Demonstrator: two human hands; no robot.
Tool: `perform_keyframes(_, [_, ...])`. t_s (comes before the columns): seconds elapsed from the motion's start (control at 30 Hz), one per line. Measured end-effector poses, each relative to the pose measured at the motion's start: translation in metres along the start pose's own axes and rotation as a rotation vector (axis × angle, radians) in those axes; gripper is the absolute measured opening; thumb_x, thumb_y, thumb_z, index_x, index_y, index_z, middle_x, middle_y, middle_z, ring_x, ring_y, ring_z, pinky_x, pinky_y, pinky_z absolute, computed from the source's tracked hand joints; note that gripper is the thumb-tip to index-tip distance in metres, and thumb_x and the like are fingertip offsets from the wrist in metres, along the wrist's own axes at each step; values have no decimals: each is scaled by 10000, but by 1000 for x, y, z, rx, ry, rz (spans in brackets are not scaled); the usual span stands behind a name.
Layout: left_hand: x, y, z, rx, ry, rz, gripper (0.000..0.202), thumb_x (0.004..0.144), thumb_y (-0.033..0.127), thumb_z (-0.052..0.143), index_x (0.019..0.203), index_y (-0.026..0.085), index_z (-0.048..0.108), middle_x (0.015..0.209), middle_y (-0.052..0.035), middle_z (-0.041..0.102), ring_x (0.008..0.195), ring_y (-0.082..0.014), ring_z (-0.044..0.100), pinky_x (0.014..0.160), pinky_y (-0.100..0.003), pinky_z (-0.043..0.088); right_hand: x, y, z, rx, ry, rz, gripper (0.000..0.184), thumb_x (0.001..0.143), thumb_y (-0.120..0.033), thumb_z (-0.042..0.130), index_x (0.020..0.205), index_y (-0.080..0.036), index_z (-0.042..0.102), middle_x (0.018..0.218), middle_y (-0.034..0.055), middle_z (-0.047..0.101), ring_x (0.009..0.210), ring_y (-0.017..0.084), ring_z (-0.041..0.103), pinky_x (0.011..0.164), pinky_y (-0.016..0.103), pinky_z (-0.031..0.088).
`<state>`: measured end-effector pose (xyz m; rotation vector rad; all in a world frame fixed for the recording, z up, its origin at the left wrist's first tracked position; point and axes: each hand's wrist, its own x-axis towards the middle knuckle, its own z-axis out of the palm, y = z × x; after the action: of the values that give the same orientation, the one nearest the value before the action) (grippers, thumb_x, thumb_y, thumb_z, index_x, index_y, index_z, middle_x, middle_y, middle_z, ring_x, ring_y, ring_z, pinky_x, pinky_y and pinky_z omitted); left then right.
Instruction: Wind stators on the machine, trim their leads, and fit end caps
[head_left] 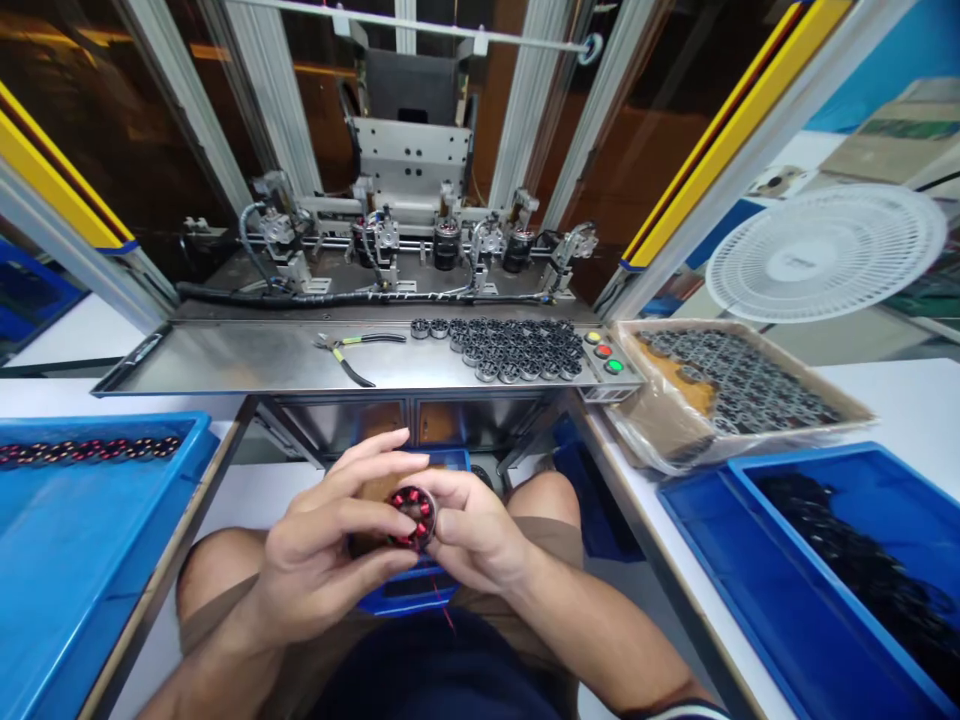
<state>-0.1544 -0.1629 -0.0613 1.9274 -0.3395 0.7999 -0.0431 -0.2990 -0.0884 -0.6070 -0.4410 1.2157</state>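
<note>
At lower center, the right hand (476, 525) clasps a red-coiled ring (424, 509), apparently steadying it for the half-curled left hand (322, 545), fingertip at the coils, any pinch unclear.

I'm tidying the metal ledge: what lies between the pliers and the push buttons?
In the head view, a cluster of round black-and-silver parts lies between the pliers and the push buttons.

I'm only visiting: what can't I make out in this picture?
In the head view:
Underside of the red-wound ring: hidden by the left hand and right hand.
Most of the blue bin below: behind both hands.
Left blue tray: left side cut off by the edge.
Black parts at right: too dark and blurred to tell apart.
</note>
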Motion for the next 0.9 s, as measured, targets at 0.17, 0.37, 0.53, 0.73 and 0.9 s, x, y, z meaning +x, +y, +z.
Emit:
perform_keyframes(0.17, [-5, -9, 0, -278, 161, -270, 134, 827, 143, 687, 853, 267, 733, 1242, -25, 694, 1322, -269, 513, 1119, -472, 389, -1, -2, -6, -80, -3, -114, 445, 590, -295, 914, 986, -180, 746, 907, 25, 728, 816, 117, 671, 803, 235, 522])
perform_keyframes(0.37, [4, -59, 14, -423, 508, -822, 272, 785, 413, 729, 927, 182, 743, 1096, -114, 742, 1025, -235, 688, 941, -388, 527, -7, -14, -4, -551, -51, -481, 437, 658, -278, 877, 1061, -224, 717, 996, 60, 707, 920, 189, 669, 824, 331, 556])
perform_keyframes(0.53, [-13, -31, 15, -358, 360, -804, 531, 648, 327, 853, 1145, 213, 703, 1136, -98, 732, 968, -214, 689, 824, -273, 559, -12, -24, -3, -1206, 10, -981, 504, 765, -162, 779, 1237, -208, 609, 1061, 118, 711, 1003, 242, 666, 894, 432, 543])
perform_keyframes(0.73, [-17, 0, 13, -27, 190, -559, 562, 601, 209, 880, 1137, 284, 726, 1103, -50, 748, 1006, -251, 698, 901, -320, 567, -10, -21, -5, -1318, -19, -970, 540, 794, -110, 704, 1298, -231, 553, 1123, 128, 684, 1064, 271, 636, 916, 469, 531])
perform_keyframes(0.9, [-17, -7, 12, 95, 289, -481, 576, 659, 187, 846, 1199, 305, 680, 1115, -43, 740, 958, -235, 703, 897, -365, 576, -13, -29, -1, -1067, 8, -700, 397, 767, -242, 738, 1143, -212, 613, 1079, 118, 647, 980, 255, 627, 871, 423, 516])
